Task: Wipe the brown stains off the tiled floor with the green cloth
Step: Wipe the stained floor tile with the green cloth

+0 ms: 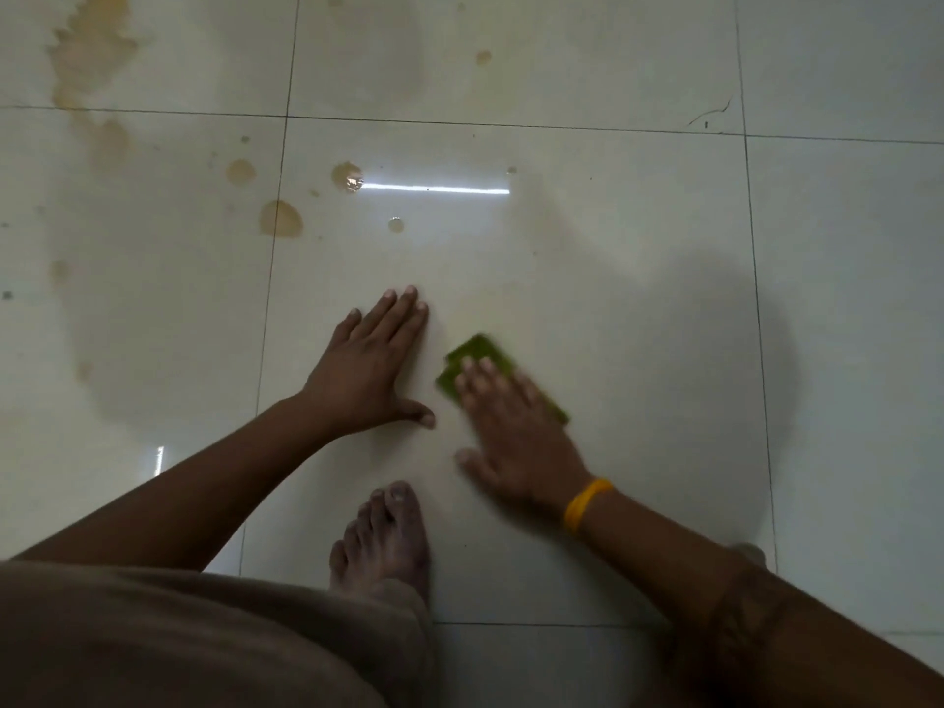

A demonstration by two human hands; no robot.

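Note:
A folded green cloth [477, 356] lies flat on the pale tiled floor [613, 298], and my right hand [516, 436] presses down on it with fingers spread; the hand is motion-blurred. My left hand [370, 367] rests flat on the tile just left of the cloth, fingers together, holding nothing. Brown stains sit farther away: a blot [280, 219] on a grout line, a wet one [347, 176] beside a light reflection, a round spot [240, 171], a small dot [396, 224], and a long smear [89, 48] at the top left.
My bare foot [383, 539] stands on the tile just behind the hands, and my knee in brown cloth [179, 641] fills the lower left. A yellow band [585, 503] circles my right wrist. A thin crack [710, 113] marks a far tile.

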